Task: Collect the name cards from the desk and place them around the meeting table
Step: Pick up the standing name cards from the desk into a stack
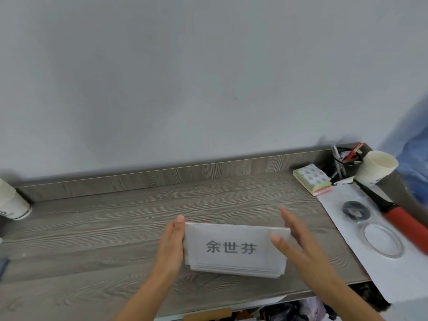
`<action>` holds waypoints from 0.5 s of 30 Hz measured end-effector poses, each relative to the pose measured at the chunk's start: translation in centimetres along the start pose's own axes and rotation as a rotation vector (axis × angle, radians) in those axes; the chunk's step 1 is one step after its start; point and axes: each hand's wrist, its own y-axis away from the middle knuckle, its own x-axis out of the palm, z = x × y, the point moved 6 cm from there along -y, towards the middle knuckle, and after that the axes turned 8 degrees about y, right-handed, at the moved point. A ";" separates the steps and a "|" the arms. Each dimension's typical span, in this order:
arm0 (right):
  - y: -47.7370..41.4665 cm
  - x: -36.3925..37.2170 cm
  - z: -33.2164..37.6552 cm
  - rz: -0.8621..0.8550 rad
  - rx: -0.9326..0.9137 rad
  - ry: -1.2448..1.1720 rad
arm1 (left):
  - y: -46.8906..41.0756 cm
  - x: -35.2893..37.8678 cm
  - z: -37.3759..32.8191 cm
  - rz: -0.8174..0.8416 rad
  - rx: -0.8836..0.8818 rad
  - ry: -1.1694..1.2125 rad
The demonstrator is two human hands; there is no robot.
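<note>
A stack of white name cards [234, 247] lies on the grey wood-grain desk [104, 230], the top card printed with three dark characters. My left hand [171, 246] presses flat against the stack's left edge, fingers straight. My right hand [298, 242] is at the stack's right end, thumb resting on the top card and fingers extended behind the far right corner. The stack rests on the desk, squeezed between both hands.
A paper cup [10, 205] stands at the far left. At the right are a tissue pack [312, 179], a black pen holder [346, 161], stacked paper cups [376, 166], a red-handled tool [403, 218] and a white sheet [375, 251] with a clear ring on it. A wall rises behind the desk.
</note>
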 end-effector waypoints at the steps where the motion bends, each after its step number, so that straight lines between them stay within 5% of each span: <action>1: 0.0 0.4 0.0 -0.024 0.017 -0.058 | 0.2 0.2 -0.5 -0.021 0.034 -0.010; 11: 0.0 2.4 1.1 -0.311 0.130 -0.367 | 0.6 3.0 -2.0 -0.200 0.097 0.102; 15: 2.0 0.7 2.4 -0.423 0.126 -0.374 | 3.0 4.4 -3.8 -0.101 0.057 0.160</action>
